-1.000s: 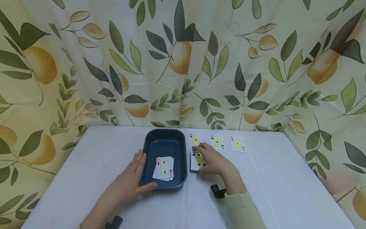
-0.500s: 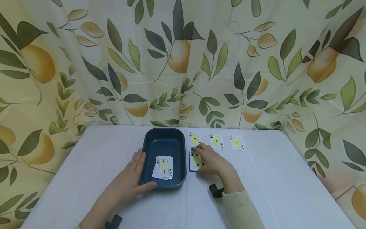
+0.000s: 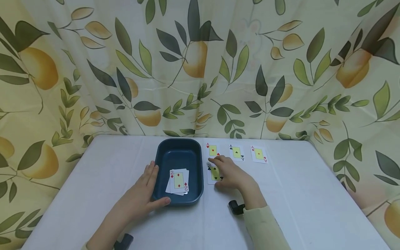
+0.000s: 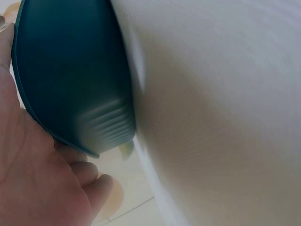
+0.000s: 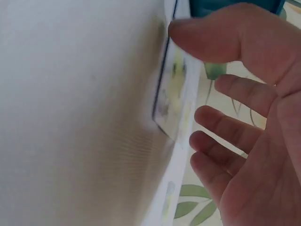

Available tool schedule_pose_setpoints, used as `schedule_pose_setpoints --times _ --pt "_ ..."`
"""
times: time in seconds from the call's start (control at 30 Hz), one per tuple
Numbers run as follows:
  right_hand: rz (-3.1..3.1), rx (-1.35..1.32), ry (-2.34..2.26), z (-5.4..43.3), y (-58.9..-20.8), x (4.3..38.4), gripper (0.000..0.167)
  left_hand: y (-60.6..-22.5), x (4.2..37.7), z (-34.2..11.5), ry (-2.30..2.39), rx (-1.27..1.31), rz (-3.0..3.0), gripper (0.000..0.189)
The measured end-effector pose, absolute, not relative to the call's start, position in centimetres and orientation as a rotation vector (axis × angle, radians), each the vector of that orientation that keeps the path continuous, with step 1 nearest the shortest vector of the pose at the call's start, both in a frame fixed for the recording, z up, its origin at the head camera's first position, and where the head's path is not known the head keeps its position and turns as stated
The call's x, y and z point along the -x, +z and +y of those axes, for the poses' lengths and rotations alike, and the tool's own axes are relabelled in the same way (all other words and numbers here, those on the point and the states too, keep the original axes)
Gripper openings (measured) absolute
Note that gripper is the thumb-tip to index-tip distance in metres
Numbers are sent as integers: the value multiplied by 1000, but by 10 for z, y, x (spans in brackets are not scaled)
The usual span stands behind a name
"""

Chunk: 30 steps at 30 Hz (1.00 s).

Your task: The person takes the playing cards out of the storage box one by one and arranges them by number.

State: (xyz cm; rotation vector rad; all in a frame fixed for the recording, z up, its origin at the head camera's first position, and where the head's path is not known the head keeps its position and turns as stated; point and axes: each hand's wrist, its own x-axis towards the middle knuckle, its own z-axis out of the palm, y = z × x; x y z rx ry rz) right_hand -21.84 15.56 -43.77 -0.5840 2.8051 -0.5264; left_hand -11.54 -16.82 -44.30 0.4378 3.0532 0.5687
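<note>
My left hand (image 3: 142,191) rests along the left side of the dark blue tray (image 3: 200,152), fingers straight and thumb at its front corner. Inside the tray lies a loose pile of playing cards, a two of diamonds (image 3: 178,180) on top. To the right of the tray, my right hand (image 3: 234,175) holds a two of clubs (image 3: 212,177) by its edges, close over the white cloth, index finger at the far edge and thumb at the near one. The right wrist view shows the thumb (image 5: 207,40) against the card's edge and the other fingers loose.
Beyond the right hand, three aces lie face up in a row: hearts (image 3: 213,150), clubs (image 3: 236,152) and diamonds (image 3: 258,153). A white cloth (image 3: 312,208) covers the table. Behind it hangs a curtain (image 3: 228,104) printed with leaves and fruit.
The dark line below the near edge of the two of clubs has gone, and the card now looks flatter on the cloth. Both hands stay nearly in place; the head view has shifted slightly.
</note>
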Motion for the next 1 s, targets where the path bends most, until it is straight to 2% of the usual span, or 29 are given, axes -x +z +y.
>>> schedule_pose_setpoints --times 0.2,0.5,0.73,1.0 --pt "2806 649 -595 154 -430 217 89 -444 115 -170 556 -430 3055 117" --pt "2779 887 -844 134 -401 200 71 -443 116 -169 569 -435 3050 117" --pt "2751 995 -794 115 -392 190 74 -442 119 -169 559 -435 3060 117" --pt "2709 1091 -653 88 -396 194 78 -446 118 -169 561 -443 3053 117"
